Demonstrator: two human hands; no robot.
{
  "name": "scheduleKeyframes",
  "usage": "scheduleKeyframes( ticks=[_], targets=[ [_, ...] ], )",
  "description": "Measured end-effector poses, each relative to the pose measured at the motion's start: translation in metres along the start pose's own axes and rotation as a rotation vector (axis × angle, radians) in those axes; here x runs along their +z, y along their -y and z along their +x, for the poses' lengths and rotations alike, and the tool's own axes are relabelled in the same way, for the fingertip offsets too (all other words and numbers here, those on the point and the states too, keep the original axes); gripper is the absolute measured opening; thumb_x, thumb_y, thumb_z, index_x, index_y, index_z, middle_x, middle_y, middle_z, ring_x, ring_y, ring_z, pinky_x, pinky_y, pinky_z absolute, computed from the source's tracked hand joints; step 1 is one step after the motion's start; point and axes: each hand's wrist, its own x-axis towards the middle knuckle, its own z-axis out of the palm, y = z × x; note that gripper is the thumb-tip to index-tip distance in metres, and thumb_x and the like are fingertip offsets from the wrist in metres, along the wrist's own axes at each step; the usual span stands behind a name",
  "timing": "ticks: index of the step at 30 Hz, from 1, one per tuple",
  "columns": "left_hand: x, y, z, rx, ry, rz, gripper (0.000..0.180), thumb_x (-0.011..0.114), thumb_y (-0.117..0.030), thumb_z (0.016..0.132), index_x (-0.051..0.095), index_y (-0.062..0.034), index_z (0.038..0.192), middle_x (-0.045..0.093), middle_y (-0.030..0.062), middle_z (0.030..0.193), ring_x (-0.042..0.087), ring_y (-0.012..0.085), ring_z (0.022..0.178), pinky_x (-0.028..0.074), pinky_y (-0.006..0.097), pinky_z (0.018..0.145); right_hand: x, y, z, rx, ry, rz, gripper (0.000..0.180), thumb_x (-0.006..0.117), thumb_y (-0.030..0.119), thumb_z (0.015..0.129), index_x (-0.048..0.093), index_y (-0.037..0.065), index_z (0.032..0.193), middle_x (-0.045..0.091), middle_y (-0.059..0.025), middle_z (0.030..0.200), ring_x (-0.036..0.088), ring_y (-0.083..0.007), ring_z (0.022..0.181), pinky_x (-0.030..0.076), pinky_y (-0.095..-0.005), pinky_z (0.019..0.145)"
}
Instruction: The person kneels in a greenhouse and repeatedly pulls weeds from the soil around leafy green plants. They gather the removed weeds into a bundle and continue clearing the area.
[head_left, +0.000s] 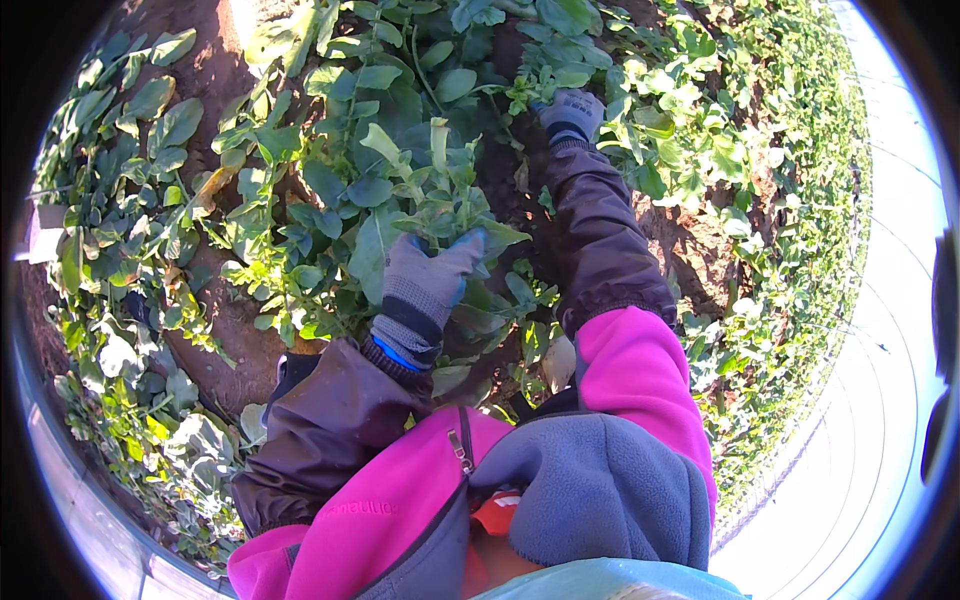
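Observation:
My left hand (425, 275), in a grey knit glove with blue coating, is closed around a bunch of leafy greens (450, 205). Its thumb points up to the right, across the base of the leaves. Farther forward and to the right, my right hand (570, 115), gloved alike, reaches in among low leafy plants (560, 75). Leaves and the back of the glove hide its fingers, so its grip does not show. Dark brown sleeve covers reach up both forearms over a pink jacket.
Broad-leaved plants (170, 120) grow on the left, with brown soil (230, 355) between. A denser green strip (800, 250) runs along the right, beside a pale sheet-like surface (850, 450). Something white (558, 365) lies low among the leaves close to my body.

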Motion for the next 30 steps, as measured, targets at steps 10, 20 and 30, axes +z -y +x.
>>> scheduleKeyframes(
  ticks=[10,20,30],
  targets=[
    [0.000,-0.008,-0.003,-0.073,-0.001,0.146,0.040,0.072,-0.011,0.077,0.052,0.0052,0.107,0.062,0.0099,0.094,0.061,0.0154,0.083,0.050,0.028,0.072,0.025,0.035,-0.029,0.230,0.218,0.585,0.047,0.049,0.054,0.078,0.069,0.015,0.094,0.067,-0.0096,0.099,0.062,-0.0294,0.094,0.046,-0.0403,0.082],
    [-0.007,0.003,0.004,-0.047,-0.002,0.185,0.050,0.078,-0.028,0.071,0.055,0.0074,0.098,0.063,0.0118,0.086,0.059,0.0136,0.075,0.050,0.028,0.066,-0.034,0.011,0.072,-0.255,0.025,0.303,0.042,0.054,0.045,0.082,0.061,0.017,0.113,0.062,-0.0099,0.112,0.058,-0.0288,0.104,0.045,-0.0389,0.088],
    [-0.008,-0.006,0.003,-0.061,0.002,0.068,0.046,0.076,-0.025,0.074,0.054,0.0064,0.099,0.063,0.0110,0.089,0.060,0.0136,0.078,0.050,0.029,0.067,0.034,0.026,0.132,-0.611,0.364,-0.219,0.038,0.050,0.031,0.087,0.053,0.019,0.124,0.048,-0.0105,0.132,0.047,-0.0284,0.121,0.039,-0.0433,0.100]
  ],
)
